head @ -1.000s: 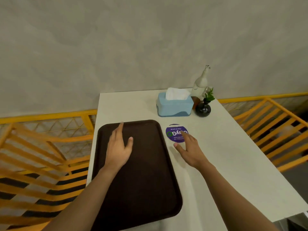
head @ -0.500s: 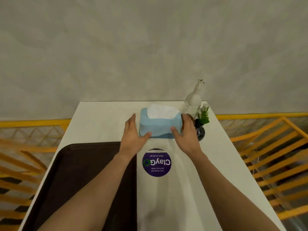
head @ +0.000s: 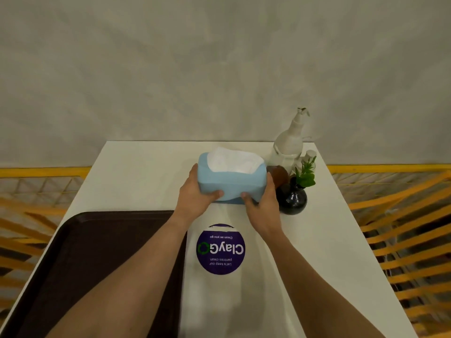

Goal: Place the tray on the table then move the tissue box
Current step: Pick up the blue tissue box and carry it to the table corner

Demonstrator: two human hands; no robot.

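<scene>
Head view: my left hand (head: 195, 198) and right hand (head: 262, 206) are now clamped on the two ends of the blue tissue box (head: 231, 182), thumbs pressed on its near face. A second ago my palms were down by the brown tray (head: 105, 259); half a second ago they were just meeting the box. The box now looks tipped up off the tabletop (head: 136, 172), so I judge the tray step done and the move of the box begun.

The tray lies flat at my near left, its far rim short of the box. Just right of the box stand a brown object (head: 278, 173), a black vase (head: 292, 198) with a green sprig, and a white spray bottle (head: 289, 145); my right knuckles are close to the vase. Open room lies left along the far edge, and toward me over the purple ClayGo sticker (head: 220, 250).
</scene>
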